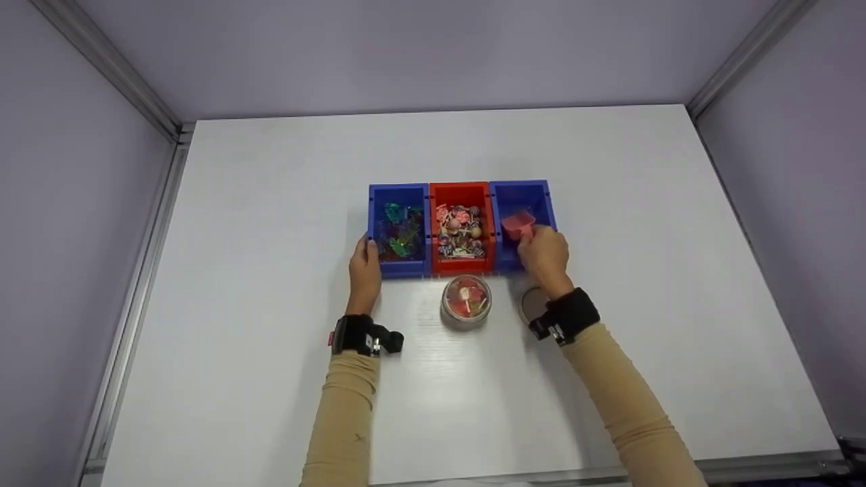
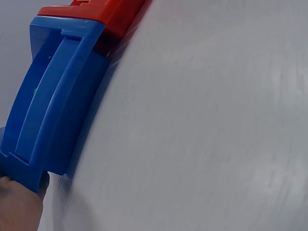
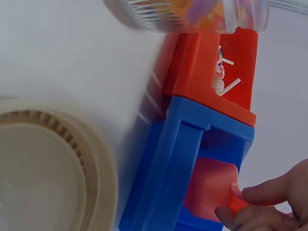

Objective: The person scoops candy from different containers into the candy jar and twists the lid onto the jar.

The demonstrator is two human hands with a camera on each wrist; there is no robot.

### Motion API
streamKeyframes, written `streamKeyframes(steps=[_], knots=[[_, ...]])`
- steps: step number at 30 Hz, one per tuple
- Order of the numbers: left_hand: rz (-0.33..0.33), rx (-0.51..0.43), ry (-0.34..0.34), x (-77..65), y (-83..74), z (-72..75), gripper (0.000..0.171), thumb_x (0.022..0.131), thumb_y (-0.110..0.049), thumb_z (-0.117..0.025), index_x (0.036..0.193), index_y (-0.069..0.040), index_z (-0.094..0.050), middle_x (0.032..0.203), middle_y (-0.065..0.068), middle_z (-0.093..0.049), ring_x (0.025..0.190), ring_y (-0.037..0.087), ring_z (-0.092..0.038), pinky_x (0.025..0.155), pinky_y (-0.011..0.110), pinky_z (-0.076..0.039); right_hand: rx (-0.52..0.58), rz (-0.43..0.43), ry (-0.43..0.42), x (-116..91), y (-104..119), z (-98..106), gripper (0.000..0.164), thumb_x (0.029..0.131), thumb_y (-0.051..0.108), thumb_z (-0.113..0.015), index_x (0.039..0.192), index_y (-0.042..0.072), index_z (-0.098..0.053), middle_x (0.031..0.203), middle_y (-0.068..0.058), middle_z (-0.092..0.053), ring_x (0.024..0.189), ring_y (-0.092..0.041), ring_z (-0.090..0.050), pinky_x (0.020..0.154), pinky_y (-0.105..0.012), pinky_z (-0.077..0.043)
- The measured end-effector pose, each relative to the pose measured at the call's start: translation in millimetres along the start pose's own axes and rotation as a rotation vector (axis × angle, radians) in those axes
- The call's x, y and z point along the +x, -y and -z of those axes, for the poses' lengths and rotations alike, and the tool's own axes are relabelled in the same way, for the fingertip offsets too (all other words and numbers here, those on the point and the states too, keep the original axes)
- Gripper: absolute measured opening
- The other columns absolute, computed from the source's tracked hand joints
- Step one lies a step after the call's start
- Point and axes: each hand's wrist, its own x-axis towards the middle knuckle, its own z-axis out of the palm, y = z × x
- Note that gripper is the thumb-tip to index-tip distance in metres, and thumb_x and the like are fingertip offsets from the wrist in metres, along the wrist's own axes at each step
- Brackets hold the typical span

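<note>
My right hand (image 1: 544, 257) pinches the handle of a pink scoop (image 1: 518, 224) between thumb and fingers. The scoop's bowl is inside the right blue bin (image 1: 517, 195); in the right wrist view the pink scoop (image 3: 211, 187) shows the same grip. My left hand (image 1: 365, 274) grips the outer side of the left blue bin (image 1: 399, 269), thumb near the rim. That bin holds green, yellow and dark translucent pieces (image 1: 402, 233). Between the two stands a red bin (image 1: 460, 266) with small lollipop-like pieces (image 1: 462, 230).
In front of the bins stands a clear jar (image 1: 466, 301) of colourful pieces, including a small lollipop shape. A round beige lid (image 3: 43, 168) lies on the white table (image 1: 433, 406) beneath my right wrist. Walls border the table at the back and sides.
</note>
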Motion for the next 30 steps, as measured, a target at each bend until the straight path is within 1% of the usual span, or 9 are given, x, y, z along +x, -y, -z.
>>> streamKeyframes(steps=[3, 6, 10, 15, 21, 26, 30], knots=[[-0.002, -0.001, 0.009, 0.0, 0.4, 0.3, 0.052, 0.106, -0.027, -0.031, 0.150, 0.000, -0.029, 0.156, 0.018, -0.034, 0.148, 0.030, -0.029, 0.123, 0.042, -0.028, -0.008, -0.003, 0.021, 3.1, 2.9, 0.7, 0.029, 0.091, 0.016, -0.052, 0.095, -0.005, -0.072, 0.100, -0.029, -0.070, 0.093, -0.047, -0.067, 0.080, -0.058, -0.052], [-0.007, -0.002, 0.011, -0.1, 0.4, 0.5, 0.052, 0.106, -0.027, -0.032, 0.150, -0.001, -0.029, 0.156, 0.018, -0.034, 0.148, 0.030, -0.029, 0.123, 0.042, -0.028, -0.017, 0.004, 0.022, 7.1, 3.3, -0.5, 0.029, 0.092, 0.016, -0.051, 0.093, -0.005, -0.071, 0.098, -0.029, -0.071, 0.092, -0.046, -0.067, 0.079, -0.057, -0.052], [-0.006, 0.002, -0.001, -0.5, -0.2, 0.9, 0.051, 0.106, -0.026, -0.032, 0.150, 0.000, -0.030, 0.155, 0.019, -0.035, 0.147, 0.030, -0.031, 0.122, 0.042, -0.029, -0.012, 0.032, -0.006, 9.4, 0.9, -6.4, 0.029, 0.093, 0.016, -0.052, 0.090, -0.005, -0.071, 0.095, -0.029, -0.071, 0.089, -0.046, -0.067, 0.077, -0.058, -0.052], [-0.007, 0.006, 0.001, -0.2, -0.6, 0.9, 0.051, 0.106, -0.026, -0.032, 0.150, 0.001, -0.030, 0.155, 0.019, -0.035, 0.147, 0.031, -0.030, 0.122, 0.043, -0.029, 0.025, 0.052, -0.047, 6.1, -4.6, -22.7, 0.029, 0.094, 0.017, -0.054, 0.090, -0.007, -0.070, 0.091, -0.031, -0.070, 0.086, -0.047, -0.068, 0.074, -0.058, -0.052], [-0.014, 0.012, 0.021, -0.6, -0.7, 1.1, 0.052, 0.106, -0.027, -0.031, 0.150, 0.002, -0.027, 0.156, 0.020, -0.032, 0.148, 0.031, -0.029, 0.123, 0.044, -0.028, 0.047, 0.014, -0.103, 2.3, -4.1, -39.2, 0.028, 0.094, 0.018, -0.055, 0.089, -0.007, -0.067, 0.091, -0.032, -0.070, 0.086, -0.047, -0.068, 0.074, -0.058, -0.053], [-0.016, 0.008, 0.016, -0.3, -0.2, 0.9, 0.052, 0.106, -0.026, -0.031, 0.150, 0.002, -0.027, 0.156, 0.020, -0.032, 0.148, 0.032, -0.029, 0.123, 0.044, -0.028, 0.048, -0.032, -0.114, 1.0, 1.1, -44.2, 0.031, 0.096, 0.018, -0.051, 0.094, -0.009, -0.066, 0.092, -0.033, -0.069, 0.088, -0.048, -0.068, 0.075, -0.058, -0.053], [-0.016, -0.007, 0.008, -0.2, 0.8, 0.3, 0.052, 0.106, -0.025, -0.031, 0.150, 0.003, -0.028, 0.156, 0.021, -0.033, 0.148, 0.032, -0.029, 0.122, 0.044, -0.028, 0.054, -0.047, -0.121, -0.3, 1.7, -46.9, 0.032, 0.097, 0.018, -0.049, 0.095, -0.009, -0.065, 0.092, -0.034, -0.069, 0.088, -0.049, -0.067, 0.075, -0.059, -0.053]])
